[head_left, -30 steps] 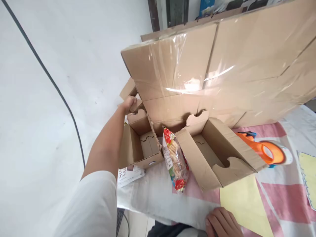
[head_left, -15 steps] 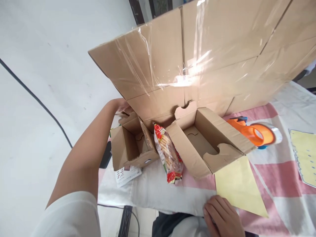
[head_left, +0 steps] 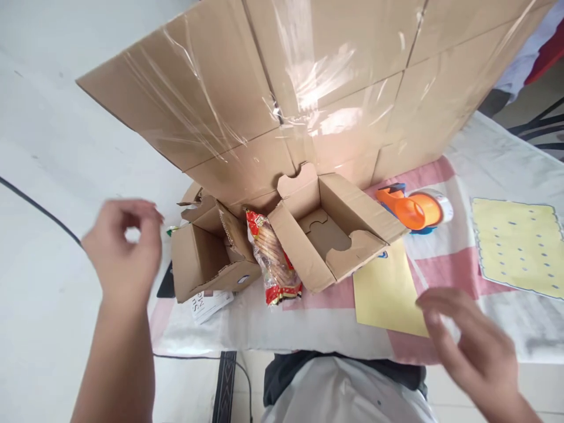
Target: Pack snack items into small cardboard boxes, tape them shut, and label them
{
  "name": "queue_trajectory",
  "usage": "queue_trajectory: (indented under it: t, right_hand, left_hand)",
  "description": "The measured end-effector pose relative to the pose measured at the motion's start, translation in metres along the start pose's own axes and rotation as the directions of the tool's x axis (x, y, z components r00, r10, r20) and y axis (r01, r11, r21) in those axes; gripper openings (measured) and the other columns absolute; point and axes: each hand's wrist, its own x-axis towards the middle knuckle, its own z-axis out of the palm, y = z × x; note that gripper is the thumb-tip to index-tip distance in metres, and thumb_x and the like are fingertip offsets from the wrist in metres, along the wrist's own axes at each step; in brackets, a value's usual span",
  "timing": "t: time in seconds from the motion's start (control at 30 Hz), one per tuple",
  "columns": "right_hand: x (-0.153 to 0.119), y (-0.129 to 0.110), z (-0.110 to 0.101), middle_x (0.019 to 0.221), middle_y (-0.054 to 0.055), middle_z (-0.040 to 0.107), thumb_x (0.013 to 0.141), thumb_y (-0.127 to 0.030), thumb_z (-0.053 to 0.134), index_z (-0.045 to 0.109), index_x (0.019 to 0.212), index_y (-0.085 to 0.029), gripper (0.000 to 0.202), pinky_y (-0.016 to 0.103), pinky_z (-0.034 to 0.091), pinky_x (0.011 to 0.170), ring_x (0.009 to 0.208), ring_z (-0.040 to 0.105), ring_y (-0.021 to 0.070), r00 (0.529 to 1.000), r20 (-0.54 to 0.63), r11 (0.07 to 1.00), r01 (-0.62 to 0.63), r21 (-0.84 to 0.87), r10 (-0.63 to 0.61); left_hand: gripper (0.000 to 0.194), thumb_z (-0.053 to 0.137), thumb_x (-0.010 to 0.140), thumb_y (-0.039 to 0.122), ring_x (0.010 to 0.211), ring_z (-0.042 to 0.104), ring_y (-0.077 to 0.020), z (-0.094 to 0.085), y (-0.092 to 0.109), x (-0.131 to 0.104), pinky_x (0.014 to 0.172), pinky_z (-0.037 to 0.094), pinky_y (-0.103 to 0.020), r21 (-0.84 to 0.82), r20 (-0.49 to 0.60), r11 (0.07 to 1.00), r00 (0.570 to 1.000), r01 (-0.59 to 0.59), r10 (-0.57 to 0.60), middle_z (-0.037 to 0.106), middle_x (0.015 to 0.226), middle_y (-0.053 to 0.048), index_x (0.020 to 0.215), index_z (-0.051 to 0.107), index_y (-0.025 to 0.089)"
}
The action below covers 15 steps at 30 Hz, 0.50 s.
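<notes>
My left hand (head_left: pixel 126 252) is raised left of the boxes, its fingers curled to the thumb in a ring with nothing visible in them. My right hand (head_left: pixel 478 346) hovers over the front edge of the table, right of a yellow paper (head_left: pixel 390 299), fingers and thumb loosely apart and empty. Between the hands stand a small open cardboard box (head_left: pixel 215 258) and a larger open cardboard box (head_left: pixel 332 235) with its flaps folded out. A red and clear packet of biscuit sticks (head_left: pixel 273 258) lies between the two boxes.
Behind the boxes stands a large cardboard panel (head_left: pixel 220 106) covered in shiny clear tape. An orange tape dispenser (head_left: pixel 414 211) sits to the right, and a yellow sheet with blue marks (head_left: pixel 517 247) further right. White printed paper (head_left: pixel 211 305) lies under the small box.
My left hand has come out from behind the panel and away from the small box. My right hand has lifted off the table edge and moved right. The view has shifted.
</notes>
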Motion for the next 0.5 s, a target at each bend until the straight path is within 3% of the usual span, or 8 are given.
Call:
queue_trajectory:
  t: [0.03, 0.07, 0.13, 0.2, 0.27, 0.37, 0.43, 0.5]
  right_hand:
    - [0.011, 0.01, -0.006, 0.096, 0.007, 0.068, 0.097, -0.022, 0.059, 0.064, 0.1, -0.024, 0.006, 0.036, 0.053, 0.072, 0.086, 0.067, 0.0227, 0.997, -0.021, 0.994, -0.08, -0.077, 0.079]
    - [0.022, 0.02, -0.01, 0.099, 0.007, 0.069, 0.098, -0.029, 0.06, 0.064, 0.104, -0.025, 0.008, 0.037, 0.054, 0.075, 0.089, 0.068, 0.024, 0.989, -0.041, 0.981, -0.149, -0.127, 0.145]
    - [0.044, 0.036, -0.009, 0.11, 0.008, 0.069, 0.097, -0.04, 0.06, 0.062, 0.118, -0.027, 0.024, 0.042, 0.056, 0.081, 0.094, 0.069, 0.0266, 0.971, -0.047, 0.964, -0.24, -0.117, 0.236]
    - [0.063, 0.048, -0.002, 0.122, 0.011, 0.066, 0.095, -0.045, 0.06, 0.057, 0.132, -0.027, 0.041, 0.045, 0.058, 0.082, 0.099, 0.069, 0.028, 0.957, 0.005, 0.956, -0.29, -0.044, 0.291]
    - [0.075, 0.055, 0.008, 0.129, 0.013, 0.064, 0.094, -0.047, 0.062, 0.052, 0.139, -0.026, 0.05, 0.044, 0.059, 0.078, 0.101, 0.069, 0.0284, 0.943, 0.091, 0.946, -0.324, 0.014, 0.321]
    - [0.078, 0.063, 0.022, 0.123, 0.011, 0.068, 0.093, -0.045, 0.061, 0.051, 0.137, -0.026, 0.049, 0.045, 0.06, 0.08, 0.099, 0.07, 0.0282, 0.922, 0.222, 0.937, -0.34, 0.079, 0.316]
    - [0.074, 0.069, 0.03, 0.115, 0.01, 0.07, 0.094, -0.043, 0.058, 0.053, 0.128, -0.025, 0.039, 0.047, 0.059, 0.084, 0.098, 0.07, 0.0278, 0.922, 0.266, 0.936, -0.325, 0.134, 0.282]
    - [0.068, 0.074, 0.034, 0.11, 0.009, 0.071, 0.095, -0.04, 0.056, 0.054, 0.121, -0.024, 0.03, 0.046, 0.059, 0.083, 0.094, 0.071, 0.0266, 0.924, 0.287, 0.937, -0.307, 0.167, 0.252]
  left_hand:
    - [0.013, 0.057, 0.095, 0.027, 0.081, 0.067, -0.0122, -0.012, 0.017, -0.026, 0.081, 0.057, -0.026, -0.037, 0.096, 0.995, 0.991, -0.092, 0.095, 0.074, 0.095, 0.001, 0.094, 0.067, 0.019]
    - [0.015, 0.06, 0.095, 0.035, 0.077, 0.067, -0.0126, -0.02, 0.035, -0.051, 0.076, 0.057, -0.025, -0.096, 0.248, 0.974, 0.943, -0.203, 0.221, 0.075, 0.094, 0.002, 0.098, 0.068, 0.022]
    - [0.046, 0.065, 0.092, 0.054, 0.093, 0.072, -0.0202, -0.026, 0.067, -0.095, 0.072, 0.06, -0.029, -0.232, 0.507, 0.91, 0.756, -0.343, 0.414, 0.073, 0.12, -0.006, 0.127, 0.063, 0.026]
    - [0.061, 0.07, 0.088, 0.06, 0.109, 0.072, -0.0279, -0.018, 0.089, -0.128, 0.067, 0.06, -0.033, -0.257, 0.615, 0.89, 0.647, -0.375, 0.451, 0.056, 0.15, -0.012, 0.141, 0.057, 0.032]
    - [0.042, 0.068, 0.093, 0.049, 0.114, 0.071, -0.0298, -0.003, 0.099, -0.151, 0.07, 0.06, -0.035, -0.219, 0.629, 0.92, 0.674, -0.324, 0.387, 0.039, 0.165, -0.011, 0.131, 0.064, 0.032]
    - [0.01, 0.061, 0.098, 0.031, 0.123, 0.068, -0.0304, 0.02, 0.1, -0.175, 0.086, 0.059, -0.039, -0.156, 0.521, 0.98, 0.832, -0.125, 0.19, 0.027, 0.171, -0.013, 0.099, 0.066, 0.022]
    - [0.019, 0.062, 0.097, 0.03, 0.131, 0.063, -0.033, 0.03, 0.095, -0.186, 0.087, 0.057, -0.039, -0.106, 0.4, 0.994, 0.916, 0.016, 0.028, 0.034, 0.168, -0.017, 0.082, 0.056, 0.021]
    - [0.033, 0.063, 0.097, 0.029, 0.127, 0.066, -0.0318, 0.03, 0.09, -0.191, 0.08, 0.055, -0.036, -0.1, 0.279, 0.989, 0.957, 0.112, -0.08, 0.059, 0.147, -0.016, 0.071, 0.043, 0.023]
